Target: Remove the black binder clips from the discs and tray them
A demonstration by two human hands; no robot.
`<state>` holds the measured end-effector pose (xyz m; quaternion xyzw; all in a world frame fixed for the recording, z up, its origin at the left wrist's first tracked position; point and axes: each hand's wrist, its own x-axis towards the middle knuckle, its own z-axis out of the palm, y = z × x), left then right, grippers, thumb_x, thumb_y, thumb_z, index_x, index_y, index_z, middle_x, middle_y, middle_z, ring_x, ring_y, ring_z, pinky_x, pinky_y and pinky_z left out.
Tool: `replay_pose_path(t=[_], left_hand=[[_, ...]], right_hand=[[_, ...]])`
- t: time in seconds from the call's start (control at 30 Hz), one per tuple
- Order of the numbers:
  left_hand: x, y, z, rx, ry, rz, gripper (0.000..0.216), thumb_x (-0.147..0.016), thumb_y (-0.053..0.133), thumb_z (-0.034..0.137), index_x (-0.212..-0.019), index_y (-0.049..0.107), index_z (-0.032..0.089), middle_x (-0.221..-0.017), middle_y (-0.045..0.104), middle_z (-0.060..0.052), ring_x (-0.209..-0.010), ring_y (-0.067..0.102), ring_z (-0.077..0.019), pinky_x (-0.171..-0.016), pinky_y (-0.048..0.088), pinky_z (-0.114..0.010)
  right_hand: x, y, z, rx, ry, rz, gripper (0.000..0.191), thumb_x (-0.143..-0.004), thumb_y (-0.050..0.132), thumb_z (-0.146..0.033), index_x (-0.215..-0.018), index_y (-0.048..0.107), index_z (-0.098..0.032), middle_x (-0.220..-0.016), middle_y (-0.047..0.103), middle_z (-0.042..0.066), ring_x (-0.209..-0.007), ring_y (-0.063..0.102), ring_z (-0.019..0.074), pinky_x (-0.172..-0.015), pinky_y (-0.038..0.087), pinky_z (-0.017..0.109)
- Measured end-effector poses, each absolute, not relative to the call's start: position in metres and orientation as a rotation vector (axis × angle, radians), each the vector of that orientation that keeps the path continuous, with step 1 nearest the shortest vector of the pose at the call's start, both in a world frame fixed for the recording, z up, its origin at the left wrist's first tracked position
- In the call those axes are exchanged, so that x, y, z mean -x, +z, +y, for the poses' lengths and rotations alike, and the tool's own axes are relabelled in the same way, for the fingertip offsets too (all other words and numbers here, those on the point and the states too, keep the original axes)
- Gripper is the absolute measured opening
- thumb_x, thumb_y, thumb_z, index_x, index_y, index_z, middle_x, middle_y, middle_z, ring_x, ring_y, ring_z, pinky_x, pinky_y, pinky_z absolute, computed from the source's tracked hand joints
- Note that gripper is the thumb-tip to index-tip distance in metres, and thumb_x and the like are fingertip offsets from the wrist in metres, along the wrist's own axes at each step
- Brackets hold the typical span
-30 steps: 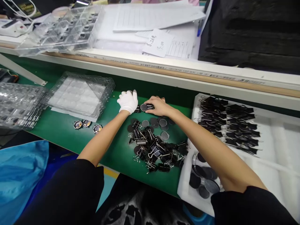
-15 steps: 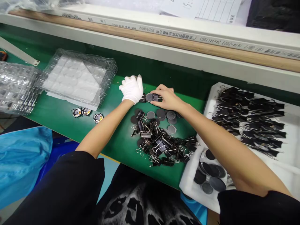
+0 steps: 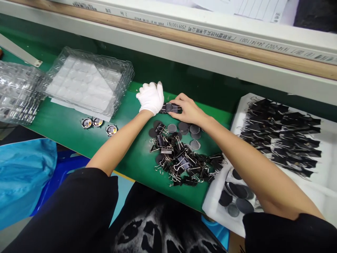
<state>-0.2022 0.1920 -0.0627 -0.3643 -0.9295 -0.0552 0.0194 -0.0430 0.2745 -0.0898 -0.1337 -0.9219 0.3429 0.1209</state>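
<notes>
My left hand [image 3: 151, 97], in a white glove, is curled with its thumb raised; what lies inside its fingers is hidden. By its palm edge shows a black binder clip [image 3: 163, 108]. My bare right hand [image 3: 190, 109] grips another black binder clip [image 3: 177, 109] between thumb and fingers, and a dark piece [image 3: 169, 107] sits between the two clips. Nearer me lies a heap of black binder clips [image 3: 184, 161] with silver wire handles. Round dark grey discs [image 3: 195, 144] are scattered between this heap and my hands.
Clear plastic trays [image 3: 86, 84] are stacked at left, with three small round silver parts [image 3: 111, 130] before them. On the right, a white foam tray [image 3: 326, 140] holds rows of clamped binder clips [image 3: 281, 133] and round dark discs [image 3: 244, 206]. A shelf edge [image 3: 184, 56] crosses behind.
The round grey disc that showed beside the right hand's clip is no longer visible there; a dark piece shows between the clips instead. Both hands stay close together, and the view has shifted slightly.
</notes>
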Motion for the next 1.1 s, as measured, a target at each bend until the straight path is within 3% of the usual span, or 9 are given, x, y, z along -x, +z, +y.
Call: replay_pose_path(t=[0.5,0.77,0.87,0.97,1.1], left_hand=[[0.205,-0.065,0.192,1.127,-0.260,-2.862,0.064,-0.105,0.014,0.050,-0.125,0.063,0.016,-0.127,0.061,-0.021,-0.119,0.055,-0.0374,-0.101,0.041,-0.052],[0.199,-0.032,0.182,1.236,-0.353,-2.903,0.056,-0.105,0.022,0.042,-0.123,0.065,0.012,-0.126,0.064,-0.026,-0.122,0.060,-0.0375,-0.102,0.044,-0.056],[0.194,-0.012,0.172,1.464,-0.459,-2.794,0.049,-0.105,0.024,0.029,-0.118,0.068,0.013,-0.119,0.070,-0.021,-0.116,0.065,-0.0294,-0.102,0.048,-0.047],[0.187,0.005,0.153,1.782,-0.560,-2.612,0.048,-0.104,0.025,0.024,-0.107,0.072,0.019,-0.112,0.075,-0.012,-0.111,0.069,-0.0195,-0.102,0.050,-0.032],[0.171,0.019,0.125,2.065,-0.609,-2.383,0.036,-0.100,0.038,0.027,-0.099,0.074,0.024,-0.107,0.078,-0.007,-0.102,0.072,-0.0205,-0.096,0.053,-0.032]], right_hand=[[0.042,-0.088,0.267,0.431,0.988,-2.721,0.041,-0.091,0.063,-0.039,-0.127,0.066,-0.020,-0.117,0.056,0.011,-0.115,0.055,0.0292,-0.098,0.045,0.043],[0.052,-0.067,0.256,0.591,1.005,-2.804,0.048,-0.084,0.074,-0.032,-0.130,0.064,-0.021,-0.125,0.056,0.012,-0.123,0.052,0.0294,-0.099,0.041,0.045],[0.051,-0.053,0.253,0.633,0.975,-2.733,0.042,-0.084,0.076,-0.030,-0.123,0.068,-0.017,-0.121,0.061,0.014,-0.118,0.056,0.0309,-0.098,0.042,0.048],[0.033,-0.035,0.249,0.597,1.028,-2.613,0.040,-0.088,0.074,-0.031,-0.125,0.067,-0.016,-0.119,0.068,0.013,-0.110,0.064,0.0256,-0.097,0.047,0.041],[-0.009,-0.010,0.229,0.489,1.140,-2.470,0.035,-0.089,0.073,-0.039,-0.119,0.071,-0.021,-0.109,0.076,0.004,-0.092,0.071,0.0173,-0.082,0.054,0.027]])
